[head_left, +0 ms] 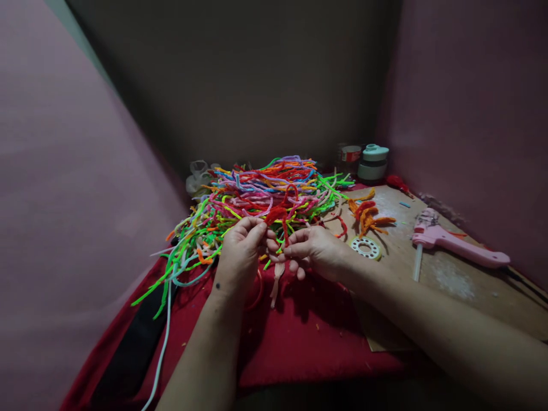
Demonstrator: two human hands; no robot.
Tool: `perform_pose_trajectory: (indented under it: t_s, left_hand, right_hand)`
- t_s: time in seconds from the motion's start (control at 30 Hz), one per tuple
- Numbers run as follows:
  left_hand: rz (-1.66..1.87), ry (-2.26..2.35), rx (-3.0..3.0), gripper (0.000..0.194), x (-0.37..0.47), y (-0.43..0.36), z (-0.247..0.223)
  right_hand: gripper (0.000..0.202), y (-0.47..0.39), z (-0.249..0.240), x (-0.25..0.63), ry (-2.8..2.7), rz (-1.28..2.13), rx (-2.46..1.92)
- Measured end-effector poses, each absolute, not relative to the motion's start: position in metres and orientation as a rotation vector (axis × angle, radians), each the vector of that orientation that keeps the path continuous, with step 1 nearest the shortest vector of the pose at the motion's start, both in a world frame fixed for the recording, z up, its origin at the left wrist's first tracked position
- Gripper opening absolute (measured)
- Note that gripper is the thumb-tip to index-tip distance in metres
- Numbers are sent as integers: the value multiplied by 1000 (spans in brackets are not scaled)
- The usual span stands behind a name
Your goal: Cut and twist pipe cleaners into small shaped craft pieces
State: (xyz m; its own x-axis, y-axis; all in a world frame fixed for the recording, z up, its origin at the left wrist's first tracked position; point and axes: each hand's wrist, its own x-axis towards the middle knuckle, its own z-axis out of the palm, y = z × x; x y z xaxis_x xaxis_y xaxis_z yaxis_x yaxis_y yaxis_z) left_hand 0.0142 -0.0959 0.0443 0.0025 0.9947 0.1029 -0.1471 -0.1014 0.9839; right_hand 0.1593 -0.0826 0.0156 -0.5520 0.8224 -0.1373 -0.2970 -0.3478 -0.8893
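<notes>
Between my two hands is a red pipe cleaner [277, 214], bent and looped at its upper part. My left hand [243, 246] pinches it from the left, thumb pressed against the fingers. From the right, the thumb and forefinger of my right hand [314, 250] close on its hanging strand. Just beyond my fingers lies a big heap of pipe cleaners [257, 188] in many colours. Below my fingertips a small pale beige twisted piece [277, 282] shows over the red cloth; I cannot tell whether it is held or lying there.
A pink glue gun [460, 242] with its stick lies on the brown board [454, 308] at right. Nearer are a tape roll [366, 248] and an orange pipe-cleaner piece [371, 217]. A lidded jar [373, 162] stands behind. A black phone-like slab [132, 348] and white cable [165, 342] lie left on red cloth [299, 354].
</notes>
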Motion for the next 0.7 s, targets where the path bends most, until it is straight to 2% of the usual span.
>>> perform_pose_trajectory:
  t_s: [0.3, 0.7]
  left_hand:
    - [1358, 1066, 1160, 15, 12, -94, 44]
    - [1417, 1134, 1162, 15, 11, -95, 46]
  right_hand:
    - [28, -81, 14, 159, -992, 1953, -657]
    - [28, -86, 15, 157, -1022, 1819, -660]
